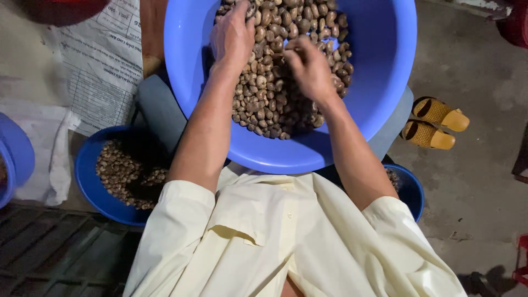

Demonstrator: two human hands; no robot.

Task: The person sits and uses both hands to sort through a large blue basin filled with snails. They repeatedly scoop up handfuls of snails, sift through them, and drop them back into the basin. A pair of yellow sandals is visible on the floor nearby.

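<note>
A big light-blue plastic basin (pixel 379 66) rests in front of me, holding a heap of brown nuts (pixel 278 93). My left hand (pixel 232 34) lies palm down on the nuts at the upper left of the heap, fingers spread among them. My right hand (pixel 308 66) sits in the middle of the heap with fingers curled over some nuts; whether it grips any is unclear. Both forearms reach out from cream-coloured short sleeves (pixel 275 242).
A darker blue bowl (pixel 88 176) with brown nuts stands on the floor at my left; another blue bowl (pixel 410 190) peeks out at my right. A pair of yellow sandals (pixel 434 124) lies on the concrete floor. Printed paper (pixel 99 60) and another blue container (pixel 16 157) are at left.
</note>
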